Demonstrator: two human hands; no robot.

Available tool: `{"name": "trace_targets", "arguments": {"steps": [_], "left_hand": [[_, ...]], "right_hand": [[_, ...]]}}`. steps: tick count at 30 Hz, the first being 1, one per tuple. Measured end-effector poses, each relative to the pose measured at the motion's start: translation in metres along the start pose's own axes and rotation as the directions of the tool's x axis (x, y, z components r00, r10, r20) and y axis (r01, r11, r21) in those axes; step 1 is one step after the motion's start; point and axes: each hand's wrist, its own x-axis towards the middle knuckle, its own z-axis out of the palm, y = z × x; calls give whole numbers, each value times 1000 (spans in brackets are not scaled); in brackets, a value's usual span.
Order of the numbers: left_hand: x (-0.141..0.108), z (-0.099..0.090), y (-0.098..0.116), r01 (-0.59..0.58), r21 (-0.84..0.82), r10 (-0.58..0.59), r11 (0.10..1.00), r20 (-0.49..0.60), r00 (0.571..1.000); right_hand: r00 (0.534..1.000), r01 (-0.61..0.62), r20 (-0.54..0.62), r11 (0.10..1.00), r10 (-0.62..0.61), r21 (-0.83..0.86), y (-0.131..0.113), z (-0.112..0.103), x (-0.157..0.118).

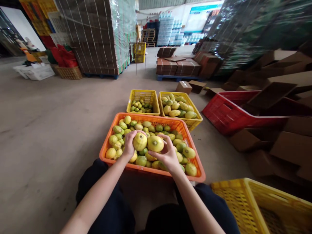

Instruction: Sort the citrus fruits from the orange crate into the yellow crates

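Observation:
My left hand [130, 143] is wrapped round a yellow-green papaya [140, 141], its end turned toward me. Beside it, my right hand [168, 152] grips a second, smoother yellow papaya [155, 144] between thumb and fingers. The two fruits are side by side, very close together; I cannot tell whether they touch. Both hands are above an orange crate [107, 152] between my knees, which holds many loose green and yellow papayas [141, 160]. The palms and some fingertips are hidden behind the fruit.
Beyond the orange crate stand two yellow crates, one with small fruit [130, 100] and one with larger papayas [195, 122]. A yellow crate [246, 201] is at my right knee. A red crate [219, 113] and cardboard boxes [290, 146] crowd the right; wrapped stacks [95, 39] rise behind.

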Motion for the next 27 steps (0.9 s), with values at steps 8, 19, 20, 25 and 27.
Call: {"name": "trace_targets", "arguments": {"steps": [8,19,20,25,27], "left_hand": [[-1,-3,-1,-18,-10,18,1000,-4,1000],[9,12,16,443,-700,-641,561,-29,767],[10,12,18,459,-722,-670,518,-8,742],[12,14,23,557,-661,-713,502,48,700],[11,13,21,596,-635,-738,491,61,672]], "right_hand": [[1000,9,-17,1000,-9,2,2,1,1],[973,-176,-127,977,191,121,-6,7,-2],[968,-193,-129,970,213,150,-5,7,-1],[937,-298,-110,924,331,238,-1,3,5],[913,-374,-61,887,403,273,-2,-1,7]]}}
